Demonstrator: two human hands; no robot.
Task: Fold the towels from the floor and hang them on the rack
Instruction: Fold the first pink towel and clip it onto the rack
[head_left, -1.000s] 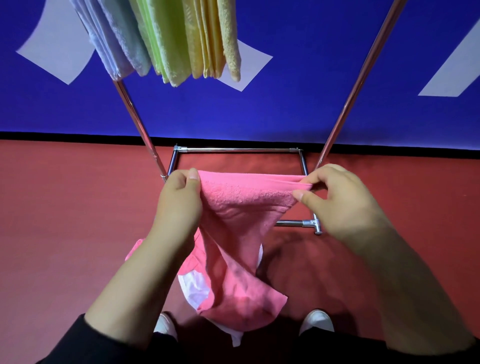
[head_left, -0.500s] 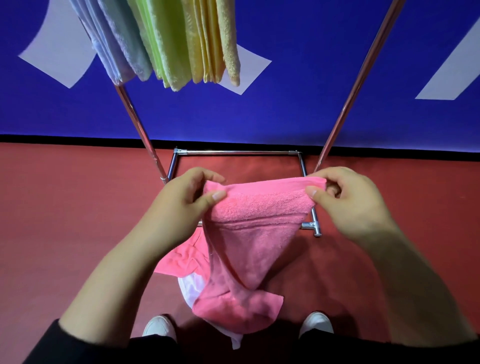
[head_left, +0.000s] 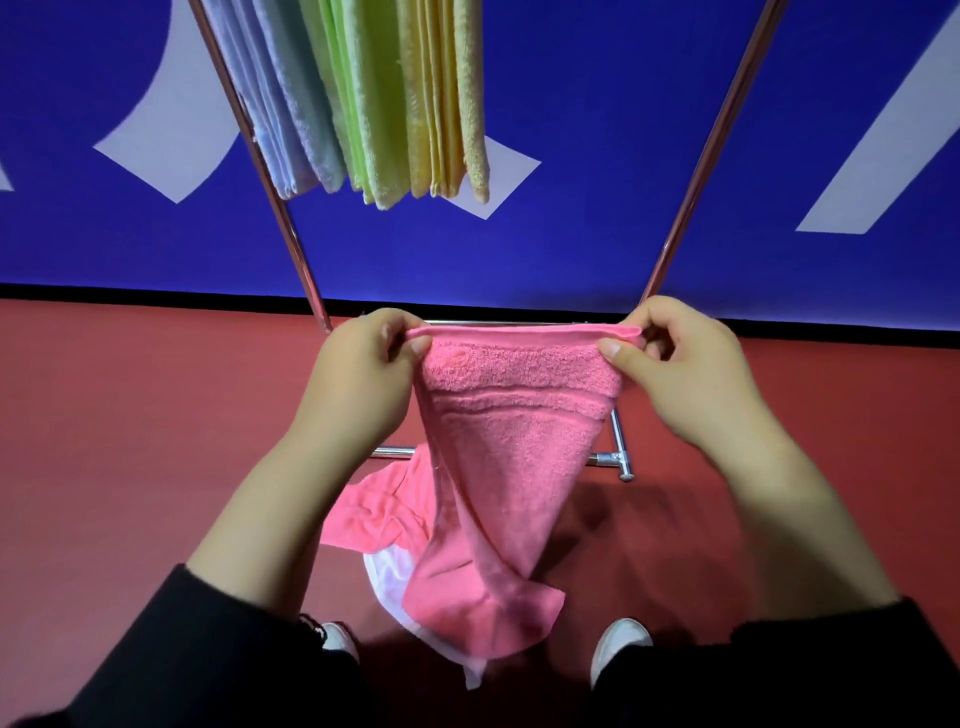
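Red floor (head_left: 130, 441) meets blue wall (head_left: 597, 156); both hands' fingers (head_left: 415, 347) pinch pink towel (head_left: 514, 426).

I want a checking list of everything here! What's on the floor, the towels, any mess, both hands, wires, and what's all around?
Surface: red floor, under the rack's base bars.
Job's things: pink towel held up by its top edge, hanging down. Blue towels, green towels and yellow towels hang on the metal rack.
Clutter: another pink towel and a white towel lie crumpled on the floor.
Grippers: left hand and right hand each pinch a top corner.
Cables: nothing seen.
Surroundings: blue wall with pale shapes; white shoes below.
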